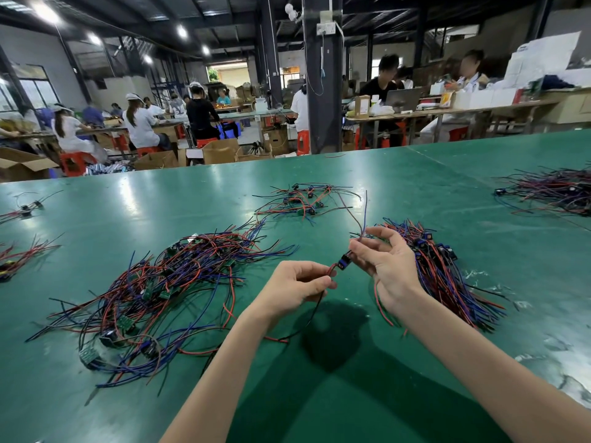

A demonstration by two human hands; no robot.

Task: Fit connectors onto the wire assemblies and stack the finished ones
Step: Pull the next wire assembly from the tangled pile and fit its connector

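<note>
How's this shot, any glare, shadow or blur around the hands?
Head view: the left hand pinching the wire, the right hand and the blue connector it holds are sharp; a dark shadow lies on the green table beneath them; ceiling lamps leave glare streaks on it; background workers are soft.

The fingers of the right hand (383,263) are covering one end of the small blue connector (344,262), and the left hand (297,286) is hiding part of the wire (332,269) it is pinching, so how the wire is entering is not showing. The right forearm is blocking the near side of the wire bundle (444,282), while the picture's edges are cutting off the wire pile (556,193) at far right and the loose wires (19,257) at far left of the counter (192,199).
</note>
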